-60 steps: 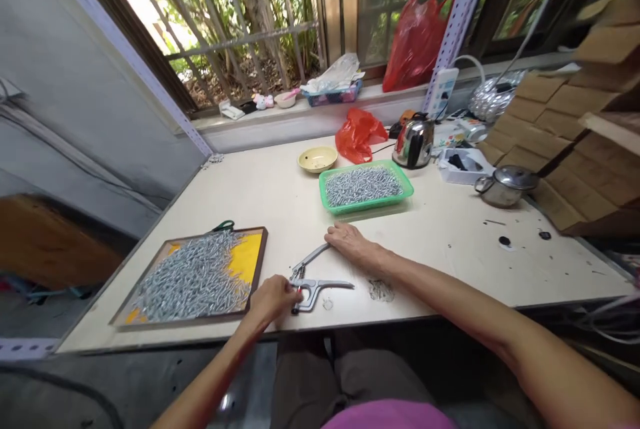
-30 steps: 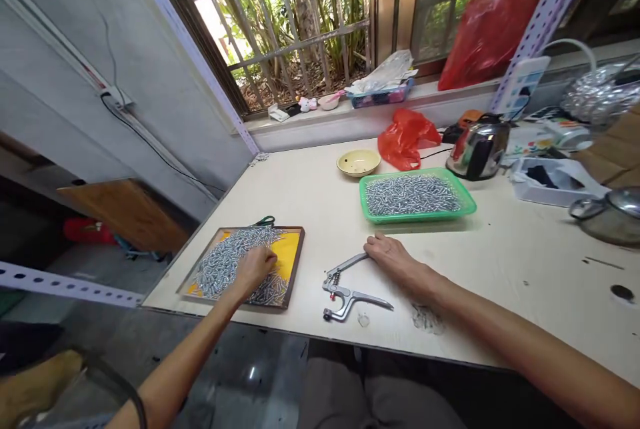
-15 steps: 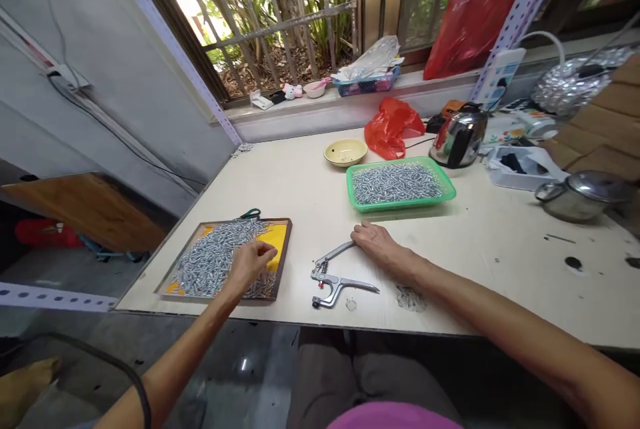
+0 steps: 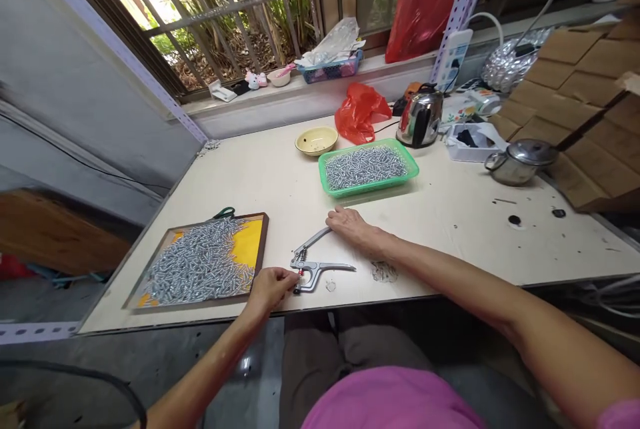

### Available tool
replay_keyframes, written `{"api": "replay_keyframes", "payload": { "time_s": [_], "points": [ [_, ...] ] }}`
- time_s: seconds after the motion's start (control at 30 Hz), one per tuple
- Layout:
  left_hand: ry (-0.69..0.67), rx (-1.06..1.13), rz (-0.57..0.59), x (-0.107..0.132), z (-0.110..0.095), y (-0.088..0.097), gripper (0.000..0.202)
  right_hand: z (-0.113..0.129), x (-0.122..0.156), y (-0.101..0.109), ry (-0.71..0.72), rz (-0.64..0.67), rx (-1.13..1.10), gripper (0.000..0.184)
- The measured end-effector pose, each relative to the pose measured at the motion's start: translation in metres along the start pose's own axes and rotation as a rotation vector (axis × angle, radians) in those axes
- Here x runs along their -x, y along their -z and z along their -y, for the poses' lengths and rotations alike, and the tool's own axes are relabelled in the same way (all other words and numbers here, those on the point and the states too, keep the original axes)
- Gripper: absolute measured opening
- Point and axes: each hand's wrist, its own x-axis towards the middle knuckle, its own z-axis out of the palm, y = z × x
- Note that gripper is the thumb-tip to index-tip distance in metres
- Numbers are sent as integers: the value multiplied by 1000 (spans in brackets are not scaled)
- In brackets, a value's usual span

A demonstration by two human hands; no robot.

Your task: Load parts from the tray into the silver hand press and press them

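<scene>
Gripping the pliers [image 4: 330, 266] by the end of their upper handle, the right hand [image 4: 347, 223] lay just on the near side of the green tray [image 4: 373, 186], its fingers curled over the metal. From my remote post I saw the pliers on the table [image 4: 250, 175], nearer than the green tray and somewhat to its left, handles spread apart. At their left end I had the left hand [image 4: 273, 285], also nearer than the green tray, thumb and forefinger drawn up against the red-and-black parts; I could not tell whether those fingertips pinched a small piece or merely touched the tool.

Left of the green tray and nearer, I saw the framed tray [image 4: 249, 242], heaped with silvery metal pieces [image 4: 200, 265] except for bare yellow mostly along its right side, with dark green handles [image 4: 225, 213] just past its far rim. More silvery pieces filled the green tray.

Behind the green tray's left end sat a yellow bowl [image 4: 317, 142]; a crumpled red bag [image 4: 361, 114] lay behind it, and a metal kettle [image 4: 421, 119] stood just beyond its right end. Farther right of it came a white box [image 4: 470, 150], a lidded pot [image 4: 523, 163] and stacked cardboard [image 4: 560, 109].

What blocked my view was the right forearm [image 4: 420, 259], crossing the table in front of the green tray, close to a tangle of thin bits [image 4: 384, 272] I could not identify.
</scene>
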Motion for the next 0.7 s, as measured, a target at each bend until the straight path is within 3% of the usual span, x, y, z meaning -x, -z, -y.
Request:
{"api": "replay_keyframes", "payload": {
  "time_s": [0.2, 0.37, 0.53, 0.7],
  "points": [
    [5, -49, 109, -4, -1, -2, 43, 4, 8, 9, 3, -5, 15, 26],
    [78, 140, 284, -2, -5, -1, 47, 5, 11, 8, 11, -13, 6, 24],
    [233, 203, 273, 1, -6, -1, 51, 6, 14, 7, -6, -19, -10, 21],
    [280, 270, 223, 3, -6, -2, 53, 9, 21, 16, -11, -10, -13, 23]
  ]
}}
